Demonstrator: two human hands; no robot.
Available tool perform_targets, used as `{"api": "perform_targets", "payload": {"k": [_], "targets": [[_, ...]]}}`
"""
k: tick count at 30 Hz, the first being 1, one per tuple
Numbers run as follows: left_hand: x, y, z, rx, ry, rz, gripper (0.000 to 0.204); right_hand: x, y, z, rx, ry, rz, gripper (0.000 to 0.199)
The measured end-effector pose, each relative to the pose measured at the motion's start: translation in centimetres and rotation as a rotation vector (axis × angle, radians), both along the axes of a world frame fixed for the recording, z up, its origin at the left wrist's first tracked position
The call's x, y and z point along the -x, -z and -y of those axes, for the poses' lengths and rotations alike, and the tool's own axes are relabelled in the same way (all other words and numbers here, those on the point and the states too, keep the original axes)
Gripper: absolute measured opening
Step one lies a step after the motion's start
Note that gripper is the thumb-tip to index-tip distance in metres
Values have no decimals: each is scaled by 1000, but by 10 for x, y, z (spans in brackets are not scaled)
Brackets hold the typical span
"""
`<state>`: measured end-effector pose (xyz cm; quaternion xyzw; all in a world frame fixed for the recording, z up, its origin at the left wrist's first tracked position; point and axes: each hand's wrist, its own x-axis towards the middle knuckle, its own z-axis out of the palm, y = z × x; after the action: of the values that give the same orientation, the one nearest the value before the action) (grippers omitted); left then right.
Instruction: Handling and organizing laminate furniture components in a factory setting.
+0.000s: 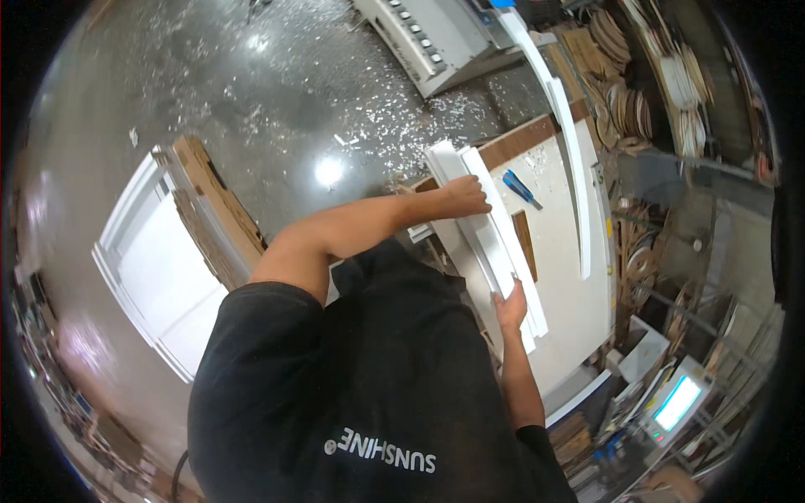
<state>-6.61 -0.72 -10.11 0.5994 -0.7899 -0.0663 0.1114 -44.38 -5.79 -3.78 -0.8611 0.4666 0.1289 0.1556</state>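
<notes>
Two long white moulding strips lie side by side along the near edge of the worktable, the nearer strip (480, 241) partly overhanging it. My left hand (465, 197) is closed over their far end, fingers curled on the top face. Farther down, my right hand (511, 306) grips the edge of the nearer strip, the thumb lying on top. The outer white strip (518, 251) runs alongside, touching or almost touching the first. A blue utility knife (521, 189) rests on the tabletop just beyond my left hand.
The pale worktable (566, 327) has a brown wood piece (524, 243) on it and a long curved white strip (570, 151) along its far side. White panels (159, 251) lean at left with cardboard (220, 201). A grey machine (436, 50) stands ahead, among white scraps on the floor. A lit screen (677, 402) is at lower right.
</notes>
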Motion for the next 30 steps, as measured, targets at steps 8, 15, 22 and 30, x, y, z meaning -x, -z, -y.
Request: {"api": "perform_targets", "payload": {"k": [8, 15, 22, 30], "targets": [[-17, -55, -44, 269, -215, -468, 63, 41, 0, -2, 118, -118, 238, 71], [-115, -22, -58, 29, -850, -797, 95, 207, 15, 30, 311, 911, 307, 98], [-103, -38, -45, -599, -719, -1027, 110, 265, 36, 9, -324, 1333, 647, 105], [-91, -34, -44, -638, -768, -1000, 85, 298, 42, 5, -326, 1139, 720, 74]]}}
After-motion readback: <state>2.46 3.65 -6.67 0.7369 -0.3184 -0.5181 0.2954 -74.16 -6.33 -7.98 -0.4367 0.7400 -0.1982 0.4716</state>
